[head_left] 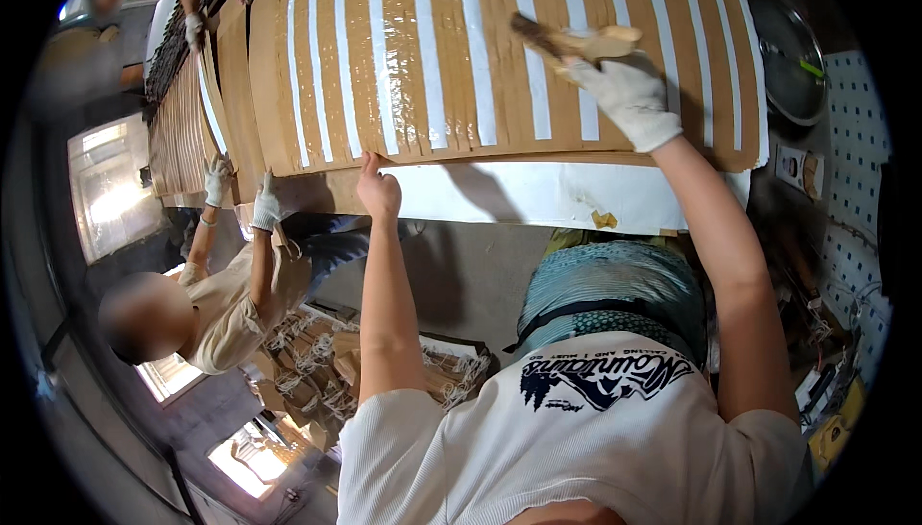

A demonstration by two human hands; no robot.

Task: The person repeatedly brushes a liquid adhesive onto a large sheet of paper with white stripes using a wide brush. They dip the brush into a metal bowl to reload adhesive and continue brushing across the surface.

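My right hand (629, 102), in a white knit glove, is wrapped round a wooden-handled brush (552, 40) with dark bristles. It is above a row of brown paper strips (499, 64) with white bands between them. A wet, glossy coat shows on the strips at the left and centre. My left hand (379, 191) is bare, its fingers curled at the near edge of a brown strip, seemingly pinching it. Beneath that edge, a white sheet (538, 194) hangs out along the table front, with a small brown patch (604, 220) on it.
At the left, a co-worker's gloved hands (240, 194) touch the brown strips' edge; another person's gloved hands (221, 6) are at the far left. A round metal basin (788, 54) stands at the right. Bundled brown pieces tied with string (327, 362) lie low at the left.
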